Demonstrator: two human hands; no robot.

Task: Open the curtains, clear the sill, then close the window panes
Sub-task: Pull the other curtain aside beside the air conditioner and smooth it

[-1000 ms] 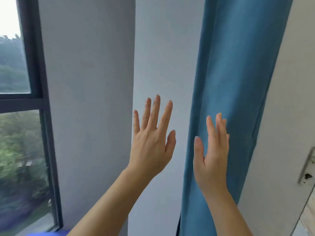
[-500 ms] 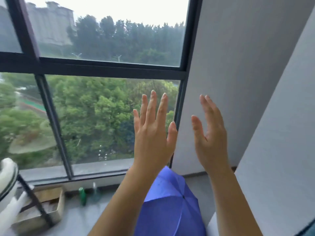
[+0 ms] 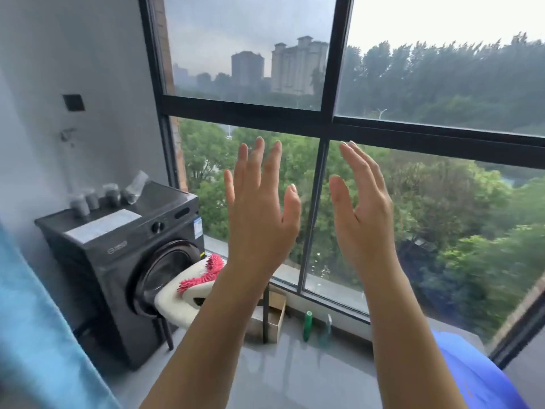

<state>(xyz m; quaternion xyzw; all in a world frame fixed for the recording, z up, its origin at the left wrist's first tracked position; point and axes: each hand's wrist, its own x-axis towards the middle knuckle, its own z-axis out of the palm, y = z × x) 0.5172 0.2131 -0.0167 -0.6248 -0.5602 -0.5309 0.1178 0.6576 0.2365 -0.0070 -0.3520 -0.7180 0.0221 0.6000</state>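
Observation:
Both my hands are raised in front of a dark-framed window (image 3: 327,119), fingers straight and holding nothing. My left hand (image 3: 261,208) shows its back; my right hand (image 3: 364,208) is turned edge-on, palm facing left. A blue curtain (image 3: 35,335) hangs bunched at the lower left edge, away from both hands. Low along the window's foot, a green bottle (image 3: 308,324) and a clear bottle (image 3: 328,327) stand upright. A blue open umbrella (image 3: 477,376) lies at the lower right. The glass panes show trees and tower blocks outside.
A dark washing machine (image 3: 118,261) stands at the left against the grey wall, with several small containers (image 3: 97,199) on top. In front of it sits a stool with a white cushion (image 3: 177,299) and a pink spiky thing (image 3: 206,274). A cardboard box (image 3: 272,317) rests beside it.
The view has swung left from the blue curtain and wall, across the window, to the washing machine corner. Both hands stayed raised with straight fingers and hold nothing.

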